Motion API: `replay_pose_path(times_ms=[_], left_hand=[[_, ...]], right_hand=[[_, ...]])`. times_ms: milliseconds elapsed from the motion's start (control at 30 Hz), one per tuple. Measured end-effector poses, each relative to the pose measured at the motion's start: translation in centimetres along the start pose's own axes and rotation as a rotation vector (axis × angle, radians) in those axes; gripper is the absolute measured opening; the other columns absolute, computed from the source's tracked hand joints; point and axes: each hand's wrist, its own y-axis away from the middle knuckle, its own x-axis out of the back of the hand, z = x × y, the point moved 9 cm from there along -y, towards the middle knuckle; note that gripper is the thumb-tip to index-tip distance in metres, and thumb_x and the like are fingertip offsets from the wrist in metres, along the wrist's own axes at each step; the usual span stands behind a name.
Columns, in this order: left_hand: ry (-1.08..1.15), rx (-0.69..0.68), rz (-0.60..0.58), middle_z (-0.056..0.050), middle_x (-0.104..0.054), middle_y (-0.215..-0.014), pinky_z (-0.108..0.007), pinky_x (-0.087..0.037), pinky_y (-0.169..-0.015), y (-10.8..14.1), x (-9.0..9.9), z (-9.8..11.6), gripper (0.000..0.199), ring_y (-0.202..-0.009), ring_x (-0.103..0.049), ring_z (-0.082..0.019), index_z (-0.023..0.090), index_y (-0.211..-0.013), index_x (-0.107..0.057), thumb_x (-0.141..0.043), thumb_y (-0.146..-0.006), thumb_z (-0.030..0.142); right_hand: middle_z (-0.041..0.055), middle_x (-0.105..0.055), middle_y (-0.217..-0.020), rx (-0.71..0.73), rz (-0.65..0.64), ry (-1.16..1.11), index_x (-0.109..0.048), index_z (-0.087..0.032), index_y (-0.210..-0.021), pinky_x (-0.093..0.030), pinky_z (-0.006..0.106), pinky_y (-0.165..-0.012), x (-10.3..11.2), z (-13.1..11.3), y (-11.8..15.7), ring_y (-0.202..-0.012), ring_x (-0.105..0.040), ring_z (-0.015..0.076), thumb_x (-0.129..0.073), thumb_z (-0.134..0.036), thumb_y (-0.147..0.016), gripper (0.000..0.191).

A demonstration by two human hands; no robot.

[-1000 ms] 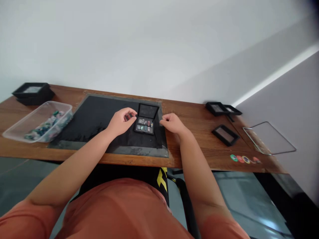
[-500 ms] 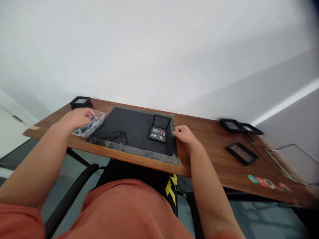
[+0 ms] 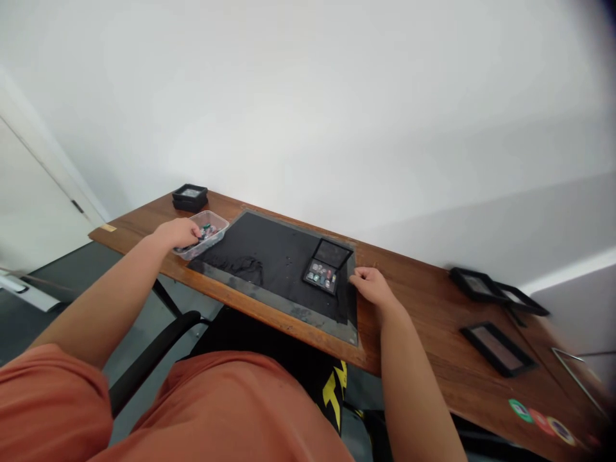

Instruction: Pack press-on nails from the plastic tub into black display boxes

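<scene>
My left hand [image 3: 181, 233] reaches into a clear plastic tub [image 3: 214, 240] of small coloured pieces at the left of the desk. Its fingers are bent down among the pieces, and what they pinch is too small to name. My right hand [image 3: 369, 282] rests by the right edge of the black mat [image 3: 269, 240], fingers curled together; anything inside them is hidden. Just left of that hand an open black case [image 3: 320, 276] lies on the mat, its lid raised at the back and several small shiny pieces in its lower half.
Stacked black boxes [image 3: 190, 197] stand behind the tub. On the right of the wooden desk [image 3: 414, 301] lie black frames [image 3: 477, 284], another frame [image 3: 498, 348] and round stickers [image 3: 521, 410]. A chair armrest [image 3: 154, 353] is below the desk's front edge.
The view has turned left, so the desk things appear farther right and more tilted. My left hand is still in the tub, its fingers lower among the pieces. My right hand stays beside the mat.
</scene>
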Motion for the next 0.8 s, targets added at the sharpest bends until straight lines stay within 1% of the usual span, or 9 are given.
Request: replay_pose_path(times_ms=[133,300,400,500,533,600,667,733,800], left_hand=[[-0.011,0.074,0.069,-0.005,-0.079,-0.098,-0.029,-0.047,-0.075,0.8,1.5,-0.4,0.035,-0.090,-0.069,-0.023,0.021,-0.097,-0.077,-0.071,-0.071,0.043],[-0.029,0.153,0.177,-0.007,-0.078,-0.119,-0.035,-0.050,-0.081,1.9,3.8,-0.8,0.036,-0.110,-0.069,-0.034,0.024,-0.107,-0.076,-0.067,-0.076,0.039],[-0.025,0.166,0.227,-0.005,-0.078,-0.120,-0.036,-0.051,-0.084,2.6,4.7,-1.0,0.034,-0.113,-0.069,-0.033,0.027,-0.109,-0.077,-0.064,-0.081,0.039],[0.070,0.113,0.332,-0.004,-0.080,-0.114,-0.035,-0.053,-0.084,3.4,5.6,0.7,0.033,-0.108,-0.072,-0.029,0.028,-0.109,-0.079,-0.063,-0.085,0.043],[0.132,0.077,0.384,-0.005,-0.081,-0.110,-0.034,-0.054,-0.082,3.7,5.9,2.0,0.033,-0.105,-0.073,-0.029,0.027,-0.107,-0.079,-0.063,-0.085,0.045],[0.259,-0.029,0.469,-0.005,-0.082,-0.103,-0.033,-0.055,-0.078,4.1,6.2,5.9,0.032,-0.096,-0.075,-0.027,0.026,-0.105,-0.081,-0.064,-0.086,0.046],[0.329,-0.192,0.489,-0.006,-0.083,-0.097,-0.034,-0.055,-0.075,4.1,5.6,11.5,0.029,-0.089,-0.075,-0.025,0.025,-0.098,-0.082,-0.066,-0.086,0.046],[0.357,-0.360,0.455,-0.005,-0.083,-0.091,-0.033,-0.054,-0.070,4.0,4.3,17.6,0.025,-0.084,-0.075,-0.024,0.026,-0.091,-0.083,-0.068,-0.086,0.045],[0.367,-0.501,0.428,-0.003,-0.081,-0.081,-0.030,-0.051,-0.063,4.0,2.7,23.1,0.021,-0.075,-0.074,-0.021,0.027,-0.087,-0.083,-0.070,-0.085,0.043]], right_hand=[[-0.0049,-0.029,-0.052,-0.004,-0.001,0.011,-0.030,-0.026,-0.051,-0.023,0.030,-0.053,0.0,0.2,0.0,-0.052,-0.029,0.0111,-0.051,-0.037,-0.062,0.027],[-0.0055,-0.030,-0.051,-0.012,-0.013,0.030,-0.030,-0.026,-0.051,-0.023,0.028,-0.051,-0.3,0.3,0.0,-0.051,-0.030,0.0106,-0.051,-0.041,-0.062,0.028],[-0.0059,-0.030,-0.051,-0.002,-0.019,0.039,-0.031,-0.026,-0.051,-0.024,0.027,-0.051,-0.5,0.3,0.0,-0.051,-0.030,0.0102,-0.050,-0.042,-0.063,0.028],[-0.0058,-0.030,-0.050,0.017,-0.011,0.042,-0.031,-0.026,-0.051,-0.024,0.027,-0.052,-0.5,0.1,-0.1,-0.051,-0.031,0.0101,-0.050,-0.042,-0.063,0.028],[-0.0058,-0.030,-0.050,0.023,-0.007,0.041,-0.031,-0.026,-0.050,-0.024,0.027,-0.051,-0.5,0.0,-0.2,-0.051,-0.031,0.0102,-0.050,-0.041,-0.063,0.028],[-0.0058,-0.030,-0.049,0.031,0.006,0.033,-0.031,-0.026,-0.050,-0.024,0.027,-0.051,-0.4,-0.1,-0.3,-0.050,-0.030,0.0102,-0.050,-0.041,-0.062,0.028],[-0.0058,-0.030,-0.048,0.032,0.020,0.021,-0.031,-0.026,-0.049,-0.023,0.027,-0.051,-0.3,-0.2,-0.3,-0.050,-0.030,0.0102,-0.051,-0.041,-0.062,0.028],[-0.0056,-0.031,-0.047,0.024,0.033,0.004,-0.032,-0.025,-0.047,-0.022,0.027,-0.051,-0.2,-0.2,-0.3,-0.050,-0.031,0.0102,-0.052,-0.039,-0.061,0.028],[-0.0060,-0.030,-0.048,0.013,0.052,-0.021,-0.033,-0.025,-0.047,-0.021,0.027,-0.052,0.0,-0.1,-0.3,-0.052,-0.030,0.0101,-0.052,-0.037,-0.061,0.027]])
